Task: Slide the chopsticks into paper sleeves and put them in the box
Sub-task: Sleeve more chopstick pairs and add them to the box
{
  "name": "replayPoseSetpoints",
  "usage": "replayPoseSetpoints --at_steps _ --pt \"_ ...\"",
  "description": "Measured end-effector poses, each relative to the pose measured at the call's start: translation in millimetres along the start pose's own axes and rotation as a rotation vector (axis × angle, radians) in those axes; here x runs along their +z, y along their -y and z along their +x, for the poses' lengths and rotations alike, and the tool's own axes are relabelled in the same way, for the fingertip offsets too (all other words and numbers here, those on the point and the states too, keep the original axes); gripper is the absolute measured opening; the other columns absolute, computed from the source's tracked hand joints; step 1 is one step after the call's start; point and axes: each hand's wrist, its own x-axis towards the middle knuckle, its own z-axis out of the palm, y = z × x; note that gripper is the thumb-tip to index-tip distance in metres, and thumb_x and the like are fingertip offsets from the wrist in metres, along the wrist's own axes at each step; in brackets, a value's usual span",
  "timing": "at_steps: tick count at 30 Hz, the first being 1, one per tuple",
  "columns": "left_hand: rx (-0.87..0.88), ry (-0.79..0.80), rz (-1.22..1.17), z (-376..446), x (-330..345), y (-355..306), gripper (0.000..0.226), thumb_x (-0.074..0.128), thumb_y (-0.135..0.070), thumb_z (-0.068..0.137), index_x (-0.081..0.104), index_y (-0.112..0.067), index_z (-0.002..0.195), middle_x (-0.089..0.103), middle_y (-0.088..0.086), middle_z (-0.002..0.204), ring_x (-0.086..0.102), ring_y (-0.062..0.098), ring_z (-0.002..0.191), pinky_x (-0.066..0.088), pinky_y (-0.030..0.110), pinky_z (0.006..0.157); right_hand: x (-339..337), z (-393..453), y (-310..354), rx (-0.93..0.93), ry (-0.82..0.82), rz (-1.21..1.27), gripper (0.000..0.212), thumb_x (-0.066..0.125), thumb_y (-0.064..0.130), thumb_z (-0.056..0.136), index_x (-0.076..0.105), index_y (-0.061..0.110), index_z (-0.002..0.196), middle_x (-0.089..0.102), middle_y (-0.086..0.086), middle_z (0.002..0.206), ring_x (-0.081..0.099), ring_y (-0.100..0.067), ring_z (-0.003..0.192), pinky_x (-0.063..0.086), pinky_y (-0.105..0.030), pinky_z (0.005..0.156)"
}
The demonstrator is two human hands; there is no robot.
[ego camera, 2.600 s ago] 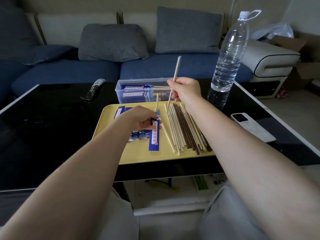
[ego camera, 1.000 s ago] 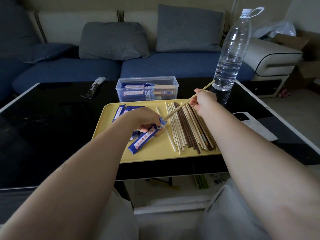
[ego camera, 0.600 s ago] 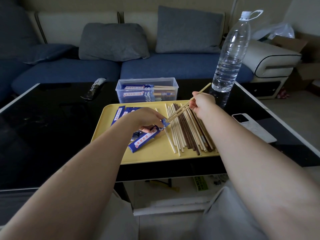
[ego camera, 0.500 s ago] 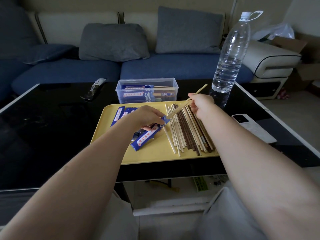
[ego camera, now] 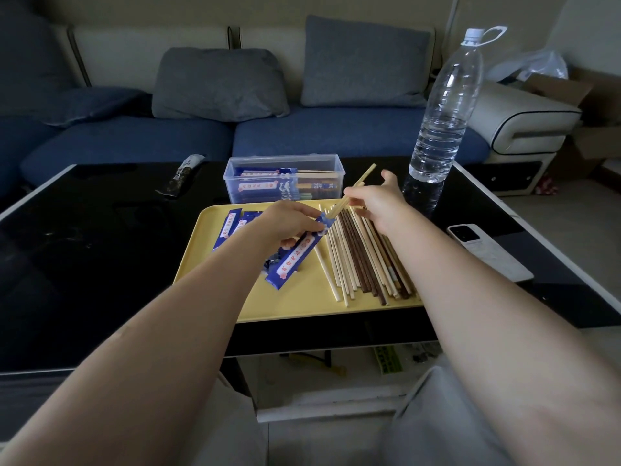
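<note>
My left hand [ego camera: 285, 222] holds a blue paper sleeve [ego camera: 295, 257] tilted over the yellow tray [ego camera: 302, 304], its open end up at the right. My right hand [ego camera: 376, 203] pinches a pale pair of chopsticks [ego camera: 364, 178] whose lower tips are inside the sleeve's mouth. Several loose light and dark chopsticks [ego camera: 363, 257] lie in a row on the tray's right half. More blue sleeves [ego camera: 232, 223] lie under my left hand. The clear plastic box [ego camera: 282, 178] behind the tray holds sleeved chopsticks.
A tall water bottle [ego camera: 447, 105] stands on the black table [ego camera: 100, 247] right of the box. A white phone [ego camera: 484, 250] lies right of the tray. A small dark wrapper [ego camera: 181, 176] lies at the back left. A sofa with cushions is behind.
My right hand brought the chopsticks down from upright to a slant and pushed their tips into the sleeve. My left hand lifted and turned the sleeve toward them.
</note>
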Motion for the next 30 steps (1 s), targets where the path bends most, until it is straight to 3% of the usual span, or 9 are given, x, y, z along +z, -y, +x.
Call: replayPoseSetpoints --at_steps 3,5,10,14,16,18,22,26,30 --pt "-0.006 0.002 -0.07 -1 3 -3 0.025 0.072 -0.029 0.09 0.065 -0.026 0.114 0.068 0.003 0.102 0.063 0.015 0.088 0.051 0.028 0.074 9 -1 -1 -0.102 0.037 -0.261 0.117 0.083 0.01 0.079 0.001 0.039 0.158 0.03 -0.01 0.16 0.058 -0.029 0.123 0.054 -0.047 0.097" --pt "-0.011 0.014 -0.106 0 2 -2 0.028 0.072 -0.026 0.09 0.066 -0.025 0.117 0.068 0.005 0.104 0.062 0.016 0.091 0.052 0.03 0.078 14 -2 -2 -0.156 0.11 -0.311 0.116 0.084 0.011 0.077 0.006 0.042 0.157 0.031 -0.008 0.16 0.05 -0.031 0.132 0.051 -0.051 0.102" --pt "-0.025 -0.052 -0.092 2 -5 0 0.033 0.071 -0.027 0.091 0.066 -0.034 0.123 0.061 0.002 0.118 0.058 0.02 0.104 0.052 0.036 0.094 14 -4 -2 -0.212 0.161 -0.305 0.055 0.072 0.021 0.091 0.048 0.032 0.139 0.058 -0.002 0.125 0.065 -0.015 0.098 0.059 -0.029 0.072" --pt "0.057 -0.188 -0.058 6 -15 -2 0.028 0.067 -0.024 0.094 0.069 -0.031 0.121 0.057 0.0 0.113 0.054 0.014 0.086 0.046 0.02 0.066 8 1 5 -0.088 0.127 0.119 0.026 0.059 0.02 0.1 0.068 0.017 0.125 0.069 -0.009 0.107 0.069 -0.016 0.084 0.059 -0.026 0.071" --pt "0.142 -0.26 0.013 7 -19 -5 0.025 0.062 -0.02 0.097 0.07 -0.029 0.119 0.06 -0.002 0.107 0.054 0.012 0.079 0.05 0.02 0.065 2 3 9 -0.042 0.143 0.279 0.019 0.062 0.012 0.098 0.073 0.011 0.113 0.07 -0.011 0.102 0.067 -0.016 0.083 0.06 -0.026 0.075" --pt "0.207 -0.336 0.136 11 -21 -7 0.026 0.055 -0.021 0.101 0.07 -0.031 0.12 0.064 -0.005 0.108 0.057 0.015 0.085 0.054 0.032 0.084 -1 5 11 -0.013 0.165 0.38 0.015 0.066 0.007 0.094 0.074 0.007 0.107 0.07 -0.013 0.106 0.068 -0.017 0.087 0.059 -0.025 0.073" --pt "0.28 -0.553 0.411 26 -23 -7 0.039 0.042 -0.024 0.101 0.059 -0.032 0.135 0.061 -0.003 0.131 0.048 0.022 0.125 0.015 0.047 0.119 5 14 15 0.045 0.11 0.561 0.009 0.066 0.001 0.093 0.072 0.002 0.099 0.069 -0.014 0.1 0.069 -0.019 0.087 0.058 -0.023 0.068" --pt "0.33 -0.666 0.512 45 -33 1 0.061 0.051 -0.026 0.097 0.03 -0.022 0.153 0.032 0.002 0.157 0.021 0.023 0.147 0.003 0.045 0.122 20 34 32 0.069 -0.024 0.718 0.005 0.067 -0.001 0.092 0.069 -0.002 0.097 0.067 -0.016 0.096 0.069 -0.021 0.082 0.059 -0.024 0.065" --pt "0.253 -0.531 0.66 69 -33 11 0.072 0.052 -0.029 0.098 0.014 -0.021 0.158 0.013 0.004 0.165 0.008 0.025 0.152 0.01 0.044 0.123 44 56 41 0.133 -0.117 0.71 0.006 0.072 -0.001 0.088 0.066 -0.002 0.091 0.066 -0.016 0.096 0.068 -0.024 0.079 0.062 -0.027 0.067"
